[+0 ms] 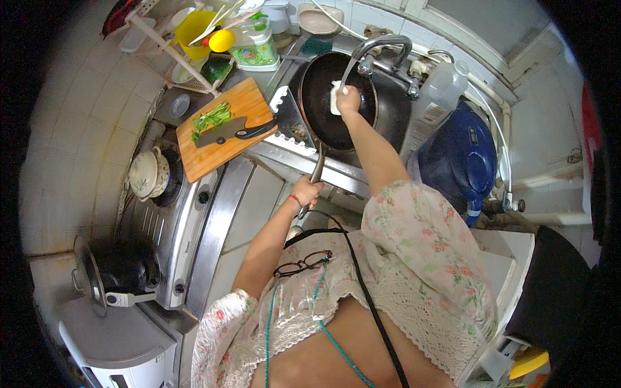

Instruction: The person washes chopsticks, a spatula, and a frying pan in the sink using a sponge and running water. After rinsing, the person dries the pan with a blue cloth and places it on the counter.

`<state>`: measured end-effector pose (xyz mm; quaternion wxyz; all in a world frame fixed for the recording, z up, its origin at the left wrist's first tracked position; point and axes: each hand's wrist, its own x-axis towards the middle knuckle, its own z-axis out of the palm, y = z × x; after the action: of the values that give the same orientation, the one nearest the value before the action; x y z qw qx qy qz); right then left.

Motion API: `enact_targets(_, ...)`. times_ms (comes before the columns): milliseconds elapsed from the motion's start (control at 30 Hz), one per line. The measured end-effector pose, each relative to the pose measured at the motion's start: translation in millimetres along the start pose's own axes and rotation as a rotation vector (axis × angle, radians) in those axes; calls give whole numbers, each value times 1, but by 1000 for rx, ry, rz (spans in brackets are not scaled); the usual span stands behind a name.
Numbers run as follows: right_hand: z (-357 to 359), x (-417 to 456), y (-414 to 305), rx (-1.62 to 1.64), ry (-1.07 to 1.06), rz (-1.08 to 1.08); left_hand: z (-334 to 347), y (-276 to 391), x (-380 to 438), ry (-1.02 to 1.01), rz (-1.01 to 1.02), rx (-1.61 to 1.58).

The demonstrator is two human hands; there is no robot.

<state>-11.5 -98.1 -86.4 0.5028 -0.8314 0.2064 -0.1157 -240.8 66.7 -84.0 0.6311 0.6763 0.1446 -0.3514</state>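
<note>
A dark wok (322, 116) rests tilted in the sink under the chrome faucet (388, 46). My left hand (306, 190) grips the wok's handle (318, 167) over the counter's front edge. Inside the wok, my right hand (348, 101) holds a white cloth or sponge (335, 99) against the dark surface. Water (346, 75) runs from the spout down onto that hand. A triangular corner strainer (297, 123) with a white rim sits left of the wok, with food scraps inside.
A wooden cutting board (204, 157) holds a cleaver (220, 135) and cut green stems (213, 118). Further left, a floral lidded pot (146, 174) stands on the gas stove (155, 223). A clear plastic jug (439, 87) and a blue pitcher (461, 150) stand right of the sink.
</note>
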Motion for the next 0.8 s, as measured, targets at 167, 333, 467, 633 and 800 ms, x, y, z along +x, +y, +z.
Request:
enact_targets(167,15,-5,-23,-242,-159,-174,0,3,-3,25,31,21)
enact_targets(333,10,-8,-17,-212,-185,-362,0,3,-4,28,19,16)
enact_targets(467,5,4,-5,-121,-174,-336,-3,5,-4,-24,-27,-12)
enact_targets(633,0,17,-3,-88,-199,-147,-7,8,-3,-42,-75,-34)
enact_targets(800,3,19,-1,-59,-207,-33,-12,8,-1,-69,-73,-18)
